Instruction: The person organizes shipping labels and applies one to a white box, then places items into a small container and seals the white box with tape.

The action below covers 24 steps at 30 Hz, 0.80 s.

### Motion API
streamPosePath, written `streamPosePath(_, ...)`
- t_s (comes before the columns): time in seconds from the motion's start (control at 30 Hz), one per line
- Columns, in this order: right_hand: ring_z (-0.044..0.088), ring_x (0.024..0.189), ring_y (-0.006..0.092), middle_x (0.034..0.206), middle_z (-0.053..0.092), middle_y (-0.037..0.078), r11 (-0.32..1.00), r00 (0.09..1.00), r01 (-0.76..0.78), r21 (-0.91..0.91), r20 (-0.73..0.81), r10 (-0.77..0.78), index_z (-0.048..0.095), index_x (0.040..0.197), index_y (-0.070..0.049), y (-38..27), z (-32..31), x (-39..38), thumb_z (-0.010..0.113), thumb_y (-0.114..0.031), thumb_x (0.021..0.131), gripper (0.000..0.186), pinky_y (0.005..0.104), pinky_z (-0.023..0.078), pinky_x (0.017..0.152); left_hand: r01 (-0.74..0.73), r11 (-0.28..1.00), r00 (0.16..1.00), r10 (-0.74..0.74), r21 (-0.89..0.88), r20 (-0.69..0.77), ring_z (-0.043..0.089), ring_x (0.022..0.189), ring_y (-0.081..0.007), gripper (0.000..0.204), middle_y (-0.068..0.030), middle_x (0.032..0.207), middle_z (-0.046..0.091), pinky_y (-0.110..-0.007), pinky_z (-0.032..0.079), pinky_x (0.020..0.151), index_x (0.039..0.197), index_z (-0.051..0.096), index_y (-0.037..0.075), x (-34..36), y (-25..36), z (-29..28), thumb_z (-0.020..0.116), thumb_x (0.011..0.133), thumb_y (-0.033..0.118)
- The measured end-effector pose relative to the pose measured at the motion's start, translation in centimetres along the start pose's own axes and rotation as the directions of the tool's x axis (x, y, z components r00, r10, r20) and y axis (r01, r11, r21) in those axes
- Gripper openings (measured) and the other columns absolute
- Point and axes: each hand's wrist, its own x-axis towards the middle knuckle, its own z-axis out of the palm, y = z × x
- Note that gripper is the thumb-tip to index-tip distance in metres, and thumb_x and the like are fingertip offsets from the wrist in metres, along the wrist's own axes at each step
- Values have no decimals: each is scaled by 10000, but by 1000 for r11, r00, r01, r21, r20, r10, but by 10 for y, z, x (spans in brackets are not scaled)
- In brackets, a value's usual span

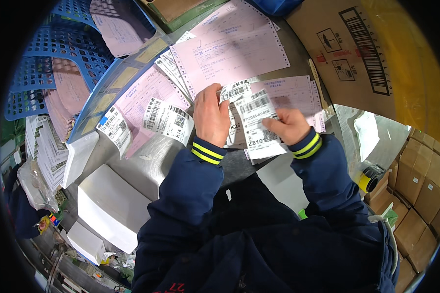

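Several white shipping labels with barcodes are between my two hands over the metal table. My left hand (211, 117) is closed at the left edge of one label (233, 128), its fingers curled and partly hidden. My right hand (288, 126) pinches a second shipping label (255, 113) by its right side, thumb on top. This label overlaps the first, and more white paper shows below it. Left of my left hand, a curled label (167, 119) lies on pink printed forms, with another label (115, 128) farther left.
Pink forms (230, 53) with punched edges cover the table's far part. Blue plastic baskets (58, 39) holding papers stand at the left. A large cardboard box (347, 53) rises at the far right, and stacked cartons (415, 171) stand lower right. A white box (115, 205) is at the lower left.
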Motion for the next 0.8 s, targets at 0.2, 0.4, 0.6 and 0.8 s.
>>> streamPosePath(0.2,606,673,118,814,653,111,961,982,-186,206,78,174,612,934,82,8,3,12,592,-94,819,211,239,488,620,186,925,978,-143,-332,150,553,757,-330,177,-173,846,569,-359,439,664,968,559,-29,-8,1,-9,552,822,70)
streamPosePath(0.4,613,765,131,909,646,107,920,964,-231,315,203,172,599,985,72,13,-3,22,587,-91,836,221,239,493,707,250,858,962,-169,-449,213,515,682,-218,180,-134,781,535,-295,418,634,952,536,-39,-14,-4,-8,498,887,124)
streamPosePath(0.6,609,802,133,946,634,104,906,971,-197,375,203,127,561,1052,74,19,7,24,563,-111,865,263,253,497,740,333,726,940,-203,-602,275,493,703,-175,193,-109,793,532,-278,406,668,910,532,-48,-20,-7,-4,464,907,132)
streamPosePath(0.8,608,752,113,902,642,90,924,988,-104,369,146,53,567,1025,65,13,17,24,548,-147,880,257,236,498,685,352,728,929,-194,-588,316,539,751,-159,198,-113,839,575,-282,431,696,998,538,-39,-16,8,-8,458,909,119)
